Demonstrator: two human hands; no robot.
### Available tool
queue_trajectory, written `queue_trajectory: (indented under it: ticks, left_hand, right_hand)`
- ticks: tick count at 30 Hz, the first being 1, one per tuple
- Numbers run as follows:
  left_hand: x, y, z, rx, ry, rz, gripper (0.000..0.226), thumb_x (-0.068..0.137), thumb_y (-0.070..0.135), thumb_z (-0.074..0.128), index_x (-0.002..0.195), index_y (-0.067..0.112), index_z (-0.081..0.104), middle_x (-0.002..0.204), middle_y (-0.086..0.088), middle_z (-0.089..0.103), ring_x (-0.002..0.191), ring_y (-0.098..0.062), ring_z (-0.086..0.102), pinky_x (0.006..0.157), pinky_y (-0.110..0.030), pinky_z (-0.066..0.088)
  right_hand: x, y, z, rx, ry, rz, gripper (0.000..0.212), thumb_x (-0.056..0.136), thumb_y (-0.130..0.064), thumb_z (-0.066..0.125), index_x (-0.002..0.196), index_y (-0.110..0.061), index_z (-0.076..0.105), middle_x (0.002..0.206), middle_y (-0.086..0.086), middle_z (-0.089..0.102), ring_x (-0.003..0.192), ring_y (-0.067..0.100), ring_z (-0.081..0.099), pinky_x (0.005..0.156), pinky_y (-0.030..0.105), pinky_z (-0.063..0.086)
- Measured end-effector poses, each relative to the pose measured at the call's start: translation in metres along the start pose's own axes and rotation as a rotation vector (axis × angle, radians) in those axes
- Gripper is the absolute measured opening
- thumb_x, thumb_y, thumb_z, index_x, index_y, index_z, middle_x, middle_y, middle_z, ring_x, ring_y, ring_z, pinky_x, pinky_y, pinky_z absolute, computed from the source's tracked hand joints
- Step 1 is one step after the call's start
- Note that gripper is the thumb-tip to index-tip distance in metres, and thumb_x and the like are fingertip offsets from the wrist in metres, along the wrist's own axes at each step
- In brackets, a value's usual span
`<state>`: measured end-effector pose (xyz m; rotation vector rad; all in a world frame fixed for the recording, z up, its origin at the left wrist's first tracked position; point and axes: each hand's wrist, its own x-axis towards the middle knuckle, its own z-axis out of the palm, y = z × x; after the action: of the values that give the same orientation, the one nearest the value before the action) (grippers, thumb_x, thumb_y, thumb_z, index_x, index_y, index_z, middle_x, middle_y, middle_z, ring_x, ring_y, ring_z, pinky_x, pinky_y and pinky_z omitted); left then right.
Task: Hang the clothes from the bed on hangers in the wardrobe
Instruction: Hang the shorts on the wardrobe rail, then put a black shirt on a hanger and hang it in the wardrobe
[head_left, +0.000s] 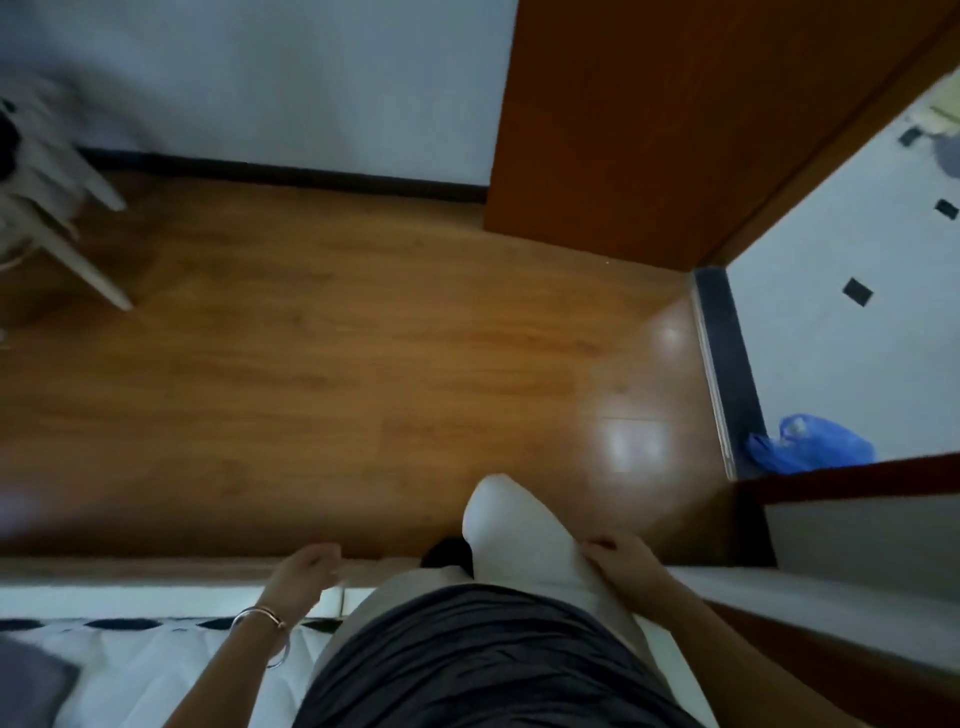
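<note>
My left hand (306, 569) hangs over the bed's edge with loose, slightly spread fingers and holds nothing; bracelets circle its wrist. My right hand (618, 564) lies against my cream trouser leg (511, 525), fingers bent onto the cloth; whether it grips the fabric is unclear. The bed (130, 670), with a white sheet and a dark patterned border, fills the lower left. A grey-purple cloth (28, 680) lies at its left edge. No hanger shows in this view. The picture is blurred.
Wooden floor (337, 364) spreads ahead. A tall brown wooden panel (675, 130) stands at upper right beside a doorway onto white tiles, where a blue plastic bag (810, 444) lies. White furniture legs (83, 260) stand at far left.
</note>
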<state>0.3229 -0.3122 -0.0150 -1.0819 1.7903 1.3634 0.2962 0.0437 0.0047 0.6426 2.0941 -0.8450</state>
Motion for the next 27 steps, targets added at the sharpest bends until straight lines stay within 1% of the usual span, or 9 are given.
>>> queue_trajectory:
  ticks: [3,6,10,14,16,19,23,25,27]
  left_hand:
    - [0.016,0.012,-0.002,-0.059,0.022,-0.076,0.009,0.090,0.008,0.051,0.091,0.010,0.060,0.083,-0.010,0.057,0.078,-0.021,0.053,0.059,-0.027,0.033]
    - [0.036,0.028,-0.001,-0.153,0.034,-0.169,0.025,0.089,-0.003,0.045,0.069,0.010,0.052,0.076,-0.009,0.051,0.068,-0.020,0.048,0.057,-0.027,0.029]
    - [0.056,0.070,-0.002,-0.327,0.134,-0.261,0.012,0.091,0.006,0.048,0.100,0.002,0.055,0.095,-0.015,0.058,0.086,-0.026,0.055,0.060,-0.028,0.033]
    - [0.059,0.116,-0.015,-0.430,0.207,-0.169,0.018,0.092,0.014,0.048,0.108,0.011,0.055,0.093,-0.006,0.061,0.091,-0.023,0.056,0.066,-0.029,0.039]
    - [0.060,0.123,-0.027,-0.472,0.289,-0.151,0.024,0.091,0.019,0.049,0.114,0.012,0.056,0.099,-0.007,0.064,0.096,-0.023,0.059,0.078,-0.031,0.040]
    - [0.051,0.114,-0.045,-0.588,0.414,-0.191,0.029,0.092,0.020,0.048,0.118,0.008,0.057,0.106,-0.011,0.064,0.094,-0.022,0.060,0.081,-0.031,0.040]
    - [0.042,0.076,-0.056,-0.826,0.505,-0.394,0.033,0.093,0.018,0.046,0.122,0.005,0.054,0.117,-0.015,0.061,0.095,-0.024,0.058,0.084,-0.033,0.040]
    - [0.042,0.056,-0.063,-0.947,0.495,-0.493,0.026,0.092,0.015,0.048,0.113,0.003,0.058,0.116,-0.020,0.062,0.089,-0.025,0.057,0.077,-0.031,0.039]
    - [0.044,0.041,-0.080,-1.026,0.499,-0.554,0.012,0.090,0.011,0.051,0.087,0.006,0.062,0.104,-0.022,0.063,0.081,-0.025,0.054,0.065,-0.029,0.038]
  right_hand:
    - [0.032,-0.040,-0.020,-0.068,-0.071,-0.017,0.024,0.094,-0.022,0.047,0.098,-0.010,0.067,0.096,0.007,0.064,0.092,0.021,0.059,0.084,0.034,0.048]
    - [0.071,-0.095,-0.046,-0.160,-0.163,-0.049,0.021,0.094,-0.024,0.046,0.095,-0.017,0.065,0.095,-0.001,0.059,0.089,0.015,0.055,0.075,0.026,0.042]
    - [0.127,-0.182,-0.085,-0.265,-0.198,-0.105,0.018,0.093,-0.021,0.049,0.076,-0.023,0.056,0.081,-0.006,0.053,0.078,0.012,0.052,0.068,0.023,0.040]
    - [0.170,-0.283,-0.102,-0.375,-0.252,-0.182,0.012,0.094,-0.017,0.047,0.092,-0.016,0.059,0.084,-0.004,0.056,0.079,0.013,0.054,0.068,0.022,0.041]
    - [0.190,-0.334,-0.090,-0.471,-0.276,-0.220,0.016,0.094,-0.013,0.047,0.101,-0.010,0.061,0.087,0.001,0.058,0.079,0.015,0.054,0.070,0.025,0.042]
    - [0.203,-0.406,-0.047,-0.606,-0.343,-0.299,0.025,0.094,-0.011,0.046,0.116,-0.007,0.058,0.100,0.005,0.059,0.090,0.018,0.056,0.065,0.022,0.042]
    - [0.198,-0.488,0.028,-0.777,-0.440,-0.384,0.026,0.094,-0.014,0.047,0.117,-0.008,0.058,0.108,0.006,0.060,0.095,0.018,0.056,0.063,0.019,0.041]
    - [0.190,-0.520,0.067,-0.866,-0.479,-0.431,0.027,0.095,-0.013,0.046,0.119,-0.006,0.056,0.112,0.009,0.059,0.094,0.017,0.055,0.060,0.016,0.039]
    - [0.182,-0.547,0.108,-0.948,-0.490,-0.462,0.028,0.096,-0.014,0.045,0.120,-0.007,0.055,0.110,0.006,0.058,0.093,0.015,0.054,0.059,0.016,0.038]
